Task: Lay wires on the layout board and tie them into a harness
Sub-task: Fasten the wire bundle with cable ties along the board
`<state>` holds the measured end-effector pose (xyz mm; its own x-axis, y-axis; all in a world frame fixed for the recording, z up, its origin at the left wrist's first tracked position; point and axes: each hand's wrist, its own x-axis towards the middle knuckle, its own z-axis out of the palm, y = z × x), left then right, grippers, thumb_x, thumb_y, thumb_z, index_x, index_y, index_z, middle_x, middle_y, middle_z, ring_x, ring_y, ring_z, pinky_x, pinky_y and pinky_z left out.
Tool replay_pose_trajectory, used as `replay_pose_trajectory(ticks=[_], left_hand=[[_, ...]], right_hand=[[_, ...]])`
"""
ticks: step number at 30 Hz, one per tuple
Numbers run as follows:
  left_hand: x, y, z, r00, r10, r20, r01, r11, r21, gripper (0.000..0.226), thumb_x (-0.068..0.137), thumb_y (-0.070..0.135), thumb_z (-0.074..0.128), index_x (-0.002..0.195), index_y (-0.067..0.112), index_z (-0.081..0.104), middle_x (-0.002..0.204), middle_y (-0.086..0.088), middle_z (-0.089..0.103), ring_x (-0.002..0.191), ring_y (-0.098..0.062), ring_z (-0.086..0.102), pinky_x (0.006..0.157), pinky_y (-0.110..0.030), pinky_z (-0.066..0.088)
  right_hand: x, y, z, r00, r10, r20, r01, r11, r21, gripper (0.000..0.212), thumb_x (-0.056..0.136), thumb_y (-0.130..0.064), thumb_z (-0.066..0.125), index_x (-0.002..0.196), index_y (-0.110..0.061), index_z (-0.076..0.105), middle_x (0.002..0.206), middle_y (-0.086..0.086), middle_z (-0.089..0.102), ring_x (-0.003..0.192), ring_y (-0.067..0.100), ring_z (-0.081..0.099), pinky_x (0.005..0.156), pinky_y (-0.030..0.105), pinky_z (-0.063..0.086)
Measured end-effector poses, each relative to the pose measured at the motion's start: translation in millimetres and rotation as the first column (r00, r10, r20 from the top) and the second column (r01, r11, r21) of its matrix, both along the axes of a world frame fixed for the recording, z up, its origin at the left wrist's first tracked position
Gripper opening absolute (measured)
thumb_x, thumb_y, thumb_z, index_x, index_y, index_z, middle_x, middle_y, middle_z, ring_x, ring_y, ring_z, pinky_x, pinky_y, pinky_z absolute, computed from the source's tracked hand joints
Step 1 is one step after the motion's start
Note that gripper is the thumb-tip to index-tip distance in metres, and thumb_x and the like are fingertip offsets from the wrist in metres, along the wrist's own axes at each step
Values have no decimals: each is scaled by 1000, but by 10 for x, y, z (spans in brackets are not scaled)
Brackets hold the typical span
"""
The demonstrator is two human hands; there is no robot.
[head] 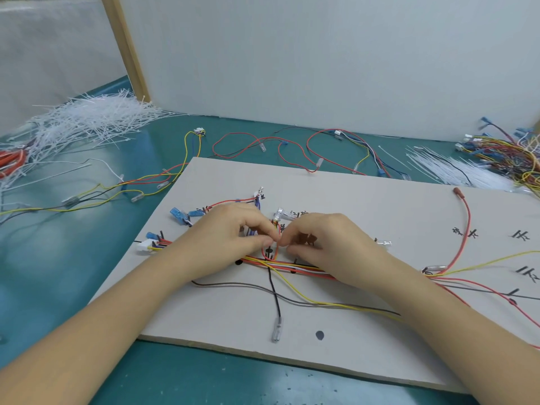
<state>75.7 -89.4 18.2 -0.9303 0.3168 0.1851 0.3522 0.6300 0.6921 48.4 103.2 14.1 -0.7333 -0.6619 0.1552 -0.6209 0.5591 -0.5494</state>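
Left hand (pixel 233 229) and right hand (pixel 321 238) meet fingertip to fingertip at mid-board, both with fingers curled, pinching a small red wire loop (pixel 270 252) that rises from the wire bundle (pixel 292 266). Whether a tie sits in the pinch cannot be told.

The bundle, red, orange, white and yellow strands, runs left to right across the layout board (pixel 365 200), long axis roughly parallel to the board's near edge, from a white connector (pixel 144 246) at the left toward the right edge, where the strands fan out. A black wire (pixel 274 296) drops off the bundle toward the near edge and ends in a clear terminal (pixel 277 328). A yellow wire (pixel 321 302) and a dark wire cross the near part of the board.

Bare board shows at far right and along the near strip. The board lies flat on a teal bench (pixel 58 273).

White cable ties (pixel 87 118) are heaped far left; a smaller sheaf (pixel 455 168) and a tangle of coloured wires (pixel 505 156) lie far right. Loose wires lie beyond the board's far edge. A pale partition stands behind.
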Motion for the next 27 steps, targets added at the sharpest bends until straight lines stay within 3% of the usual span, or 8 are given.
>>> replay_pose_trajectory(ticks=[3,5,9,13,17,21,27], left_hand=[[-32,-3,-39,994,102,34,-103,994,31,30,81,11,69,84,40,69,76,17,64,75,5,56,68,-14,40],[-25,5,-61,989,131,70,-137,987,89,29,79,11,71,91,37,69,67,14,66,65,3,57,66,-16,44],[-2,30,-67,989,145,36,-148,981,125,29,77,9,73,75,36,63,73,9,67,66,-8,61,70,-28,50],[8,84,-65,992,126,-4,-125,990,69,33,77,10,72,69,41,63,72,21,64,65,-4,58,60,-11,42],[6,101,-90,989,147,-28,-145,988,61,28,77,11,72,70,37,65,67,21,63,63,-2,56,58,-10,40],[5,97,-88,985,163,-53,-159,985,64,15,76,10,73,74,24,70,65,18,62,63,0,54,58,-8,37],[5,97,-94,984,165,-63,-161,985,67,13,76,10,73,75,23,72,64,19,62,61,0,54,58,-10,39]], right_hand=[[-22,9,-4,991,-72,112,83,992,-97,30,81,-9,68,74,-38,61,69,-12,63,66,1,55,62,11,42],[-40,2,-7,983,-98,154,122,981,-153,34,82,-7,67,72,-39,60,63,-14,60,56,-2,54,56,9,39],[-56,-14,-25,963,-92,252,155,957,-245,32,81,-5,70,72,-34,62,61,-14,58,54,-2,51,58,9,40],[-71,-20,-40,945,-73,319,176,936,-306,29,79,-3,72,74,-31,63,63,-14,64,60,-1,58,65,15,48],[-78,-24,-55,945,-81,318,184,934,-307,25,78,-8,74,71,-30,64,61,-14,65,60,3,58,64,20,48],[-89,-28,-61,943,-84,321,186,935,-302,26,78,-8,73,70,-31,64,57,-17,63,57,0,55,61,16,45],[-94,-36,-65,943,-97,318,196,935,-297,26,78,-9,73,69,-32,64,56,-17,63,56,-2,55,62,15,45]])
